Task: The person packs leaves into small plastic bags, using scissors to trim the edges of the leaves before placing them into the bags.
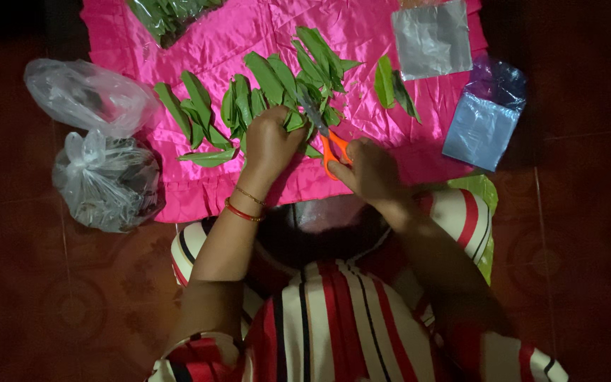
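My left hand (269, 139) grips a bunch of green leaves (293, 122) over a bright pink satin cloth (235, 35). My right hand (370, 168) holds orange-handled scissors (328, 145), their blades pointing up-left into the leaves next to my left hand. Several more green leaves (199, 113) lie spread in rows across the cloth, with two set apart at the right (392, 88). Bangles circle my left wrist (245, 205).
Two knotted clear plastic bags (86, 92) (107, 180) lie on the dark red tiled floor at the left. A bag of greens (167, 14) sits at the cloth's top edge. A silvery pouch (433, 39) and a stack of bluish plastic bags (486, 120) lie at the right.
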